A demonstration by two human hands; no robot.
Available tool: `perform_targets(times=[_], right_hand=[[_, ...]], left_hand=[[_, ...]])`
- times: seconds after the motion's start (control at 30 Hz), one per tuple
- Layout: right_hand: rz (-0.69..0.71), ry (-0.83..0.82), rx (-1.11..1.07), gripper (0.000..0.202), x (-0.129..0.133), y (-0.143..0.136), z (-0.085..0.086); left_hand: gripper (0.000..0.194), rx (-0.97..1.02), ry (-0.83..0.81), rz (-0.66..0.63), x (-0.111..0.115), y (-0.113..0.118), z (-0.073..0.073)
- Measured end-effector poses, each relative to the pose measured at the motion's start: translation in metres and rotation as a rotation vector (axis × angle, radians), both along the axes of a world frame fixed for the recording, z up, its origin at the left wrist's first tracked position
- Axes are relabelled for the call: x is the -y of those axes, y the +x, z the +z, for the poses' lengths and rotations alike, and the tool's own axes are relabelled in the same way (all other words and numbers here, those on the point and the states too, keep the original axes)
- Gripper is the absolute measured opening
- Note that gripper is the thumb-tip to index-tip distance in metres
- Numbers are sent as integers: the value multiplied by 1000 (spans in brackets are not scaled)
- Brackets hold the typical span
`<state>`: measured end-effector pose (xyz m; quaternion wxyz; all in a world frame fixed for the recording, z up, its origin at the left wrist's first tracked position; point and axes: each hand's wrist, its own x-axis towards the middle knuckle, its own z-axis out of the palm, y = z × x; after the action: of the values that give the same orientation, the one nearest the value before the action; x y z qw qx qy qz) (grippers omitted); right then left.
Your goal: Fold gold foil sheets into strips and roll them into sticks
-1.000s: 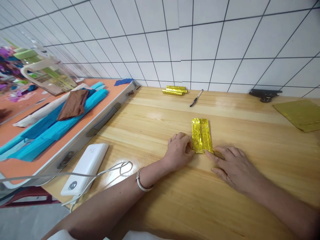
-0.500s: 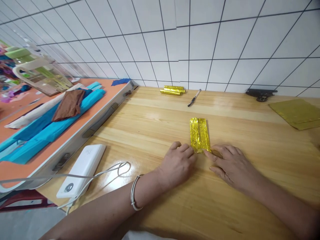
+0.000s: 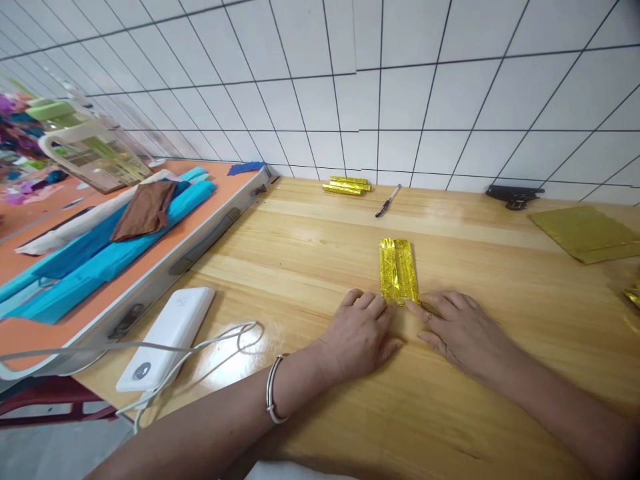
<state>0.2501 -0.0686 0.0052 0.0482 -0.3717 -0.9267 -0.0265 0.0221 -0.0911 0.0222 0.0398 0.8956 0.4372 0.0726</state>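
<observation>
A sheet of shiny gold foil paper [image 3: 400,267], folded into a narrow rectangle with a seam down its middle, lies flat on the wooden table. At its near left corner my left hand [image 3: 357,333] rests with bent fingertips on or against the edge, its thumb held apart. My right hand [image 3: 460,327] is at the near right corner, the index finger stretched out onto the foil and the thumb away from it. Neither hand pinches the paper. The fingertips partly cover its near edge.
Several gold foil rolls [image 3: 346,186] and a pen [image 3: 388,202] lie near the tiled wall. A black clip-like object [image 3: 515,195] and gold sheets [image 3: 587,232] are at right. At left are a white power bank [image 3: 167,337] with cable and an orange-topped surface [image 3: 200,217] bearing coloured paper.
My left thumb has come out to the side, away from the fingers. The right hand and the foil paper stay nearly where they were; the view has shifted slightly.
</observation>
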Motion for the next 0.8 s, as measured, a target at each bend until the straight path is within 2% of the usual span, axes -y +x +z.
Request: perform_targets(times=[0.13,0.37,0.53,0.8], right_hand=[[11,25,51,44,2,-6,3],[-59,37,114,46,5,-19,8],[-63,15,70,42,4,-7,6],[-33,-48,-34,41,0,18,-7]], left_hand=[[46,18,19,-24,1,-1,-1],[45,-49,46,-86,1,-1,0],[53,-15,46,-101,6,-12,-4],[54,83,-121,-113,3,-34,-7]])
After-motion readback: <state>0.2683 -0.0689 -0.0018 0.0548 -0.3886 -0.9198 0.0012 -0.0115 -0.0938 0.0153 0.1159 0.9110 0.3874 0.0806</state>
